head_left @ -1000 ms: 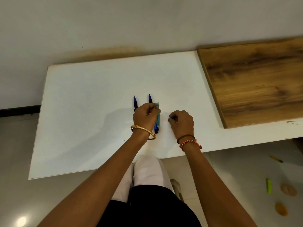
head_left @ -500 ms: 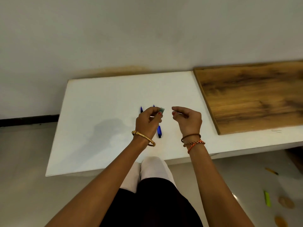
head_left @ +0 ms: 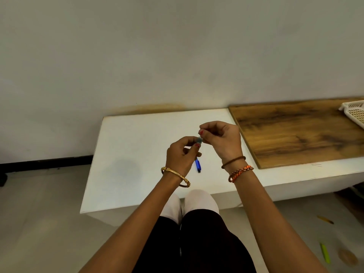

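Both hands are raised above the white table (head_left: 137,154). My left hand (head_left: 182,154) grips a small teal-grey pen (head_left: 199,140), of which only the upper end shows past the fingers. My right hand (head_left: 222,138) meets it from the right. Its thumb and forefinger pinch at that upper end, and whatever else lies between them is hidden. A blue pen (head_left: 198,164) lies on the table just below the hands, partly covered by my left hand.
A brown wooden board (head_left: 295,134) lies on the table's right part, with the corner of a white mesh basket (head_left: 354,113) at its far right. On the floor to the right lie a green marker (head_left: 325,253) and a yellow pencil (head_left: 325,219). A wall stands behind the table.
Both hands rose off the table, the left lifting the teal pen away from the blue pens. The right hand came in and took its upper end. The camera tilted up.
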